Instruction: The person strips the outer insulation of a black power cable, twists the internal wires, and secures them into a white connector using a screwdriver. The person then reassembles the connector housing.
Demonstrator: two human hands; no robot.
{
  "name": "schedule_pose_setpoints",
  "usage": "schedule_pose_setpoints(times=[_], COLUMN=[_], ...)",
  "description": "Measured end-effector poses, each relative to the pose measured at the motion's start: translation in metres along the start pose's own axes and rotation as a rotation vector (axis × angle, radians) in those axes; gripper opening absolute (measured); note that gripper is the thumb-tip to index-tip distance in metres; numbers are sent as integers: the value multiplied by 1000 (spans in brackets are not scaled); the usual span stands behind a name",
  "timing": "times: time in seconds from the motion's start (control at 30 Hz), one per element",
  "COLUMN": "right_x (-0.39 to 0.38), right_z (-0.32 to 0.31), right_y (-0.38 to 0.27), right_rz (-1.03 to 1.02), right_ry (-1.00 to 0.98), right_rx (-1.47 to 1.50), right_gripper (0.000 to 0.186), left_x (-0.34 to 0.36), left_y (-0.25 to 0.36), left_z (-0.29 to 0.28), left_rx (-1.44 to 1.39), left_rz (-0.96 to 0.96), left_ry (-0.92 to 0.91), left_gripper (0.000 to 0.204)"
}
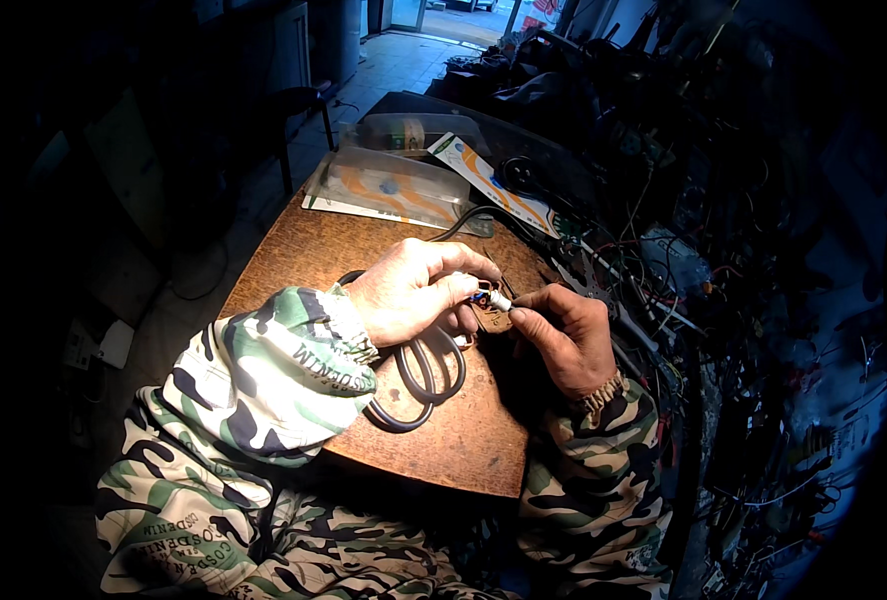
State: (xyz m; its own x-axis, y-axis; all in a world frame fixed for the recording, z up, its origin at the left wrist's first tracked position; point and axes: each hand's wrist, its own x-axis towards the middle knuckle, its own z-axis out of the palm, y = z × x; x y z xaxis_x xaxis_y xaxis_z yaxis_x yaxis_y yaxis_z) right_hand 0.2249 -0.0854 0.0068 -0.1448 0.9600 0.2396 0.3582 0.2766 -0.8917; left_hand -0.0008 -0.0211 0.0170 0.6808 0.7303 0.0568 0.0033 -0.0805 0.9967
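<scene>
At the middle of the wooden table [274, 260], a small white cylindrical part [496, 299] with short blue and other coloured wires sits between my hands. My left hand [414, 288] has its fingers curled round the wired end. My right hand [571, 338] pinches at the white part's right end with thumb and forefinger; whether it also holds something thin is hard to tell. A thick black cable [414, 388] lies looped under and beside my left hand and runs toward the back of the table.
Clear plastic blister packs [394, 170] and an orange-and-white card [479, 180] lie at the back with a black coiled item [522, 178]. Dense piles of wires and boards [674, 250] crowd the right side. A dark stool [289, 105] stands behind the table at the left, on tiled floor.
</scene>
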Motion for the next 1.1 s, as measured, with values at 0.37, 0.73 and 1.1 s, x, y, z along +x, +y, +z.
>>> schedule_pose_setpoints(times=[0.37, 0.73, 1.1], right_x=[1, -1, -3], right_z=[1, 0, 3], right_y=[-4, -3, -3], right_rz=[37, 2, -12], right_ry=[22, 48, 76], right_rx=[45, -22, -40], right_gripper=[14, 11, 12], left_x=[3, 5, 8], left_y=[-5, -5, -10], left_z=[2, 2, 8], left_rx=[-71, -27, -65], left_rz=[30, 57, 33], left_ry=[4, 26, 138], left_gripper=[30, 31, 25])
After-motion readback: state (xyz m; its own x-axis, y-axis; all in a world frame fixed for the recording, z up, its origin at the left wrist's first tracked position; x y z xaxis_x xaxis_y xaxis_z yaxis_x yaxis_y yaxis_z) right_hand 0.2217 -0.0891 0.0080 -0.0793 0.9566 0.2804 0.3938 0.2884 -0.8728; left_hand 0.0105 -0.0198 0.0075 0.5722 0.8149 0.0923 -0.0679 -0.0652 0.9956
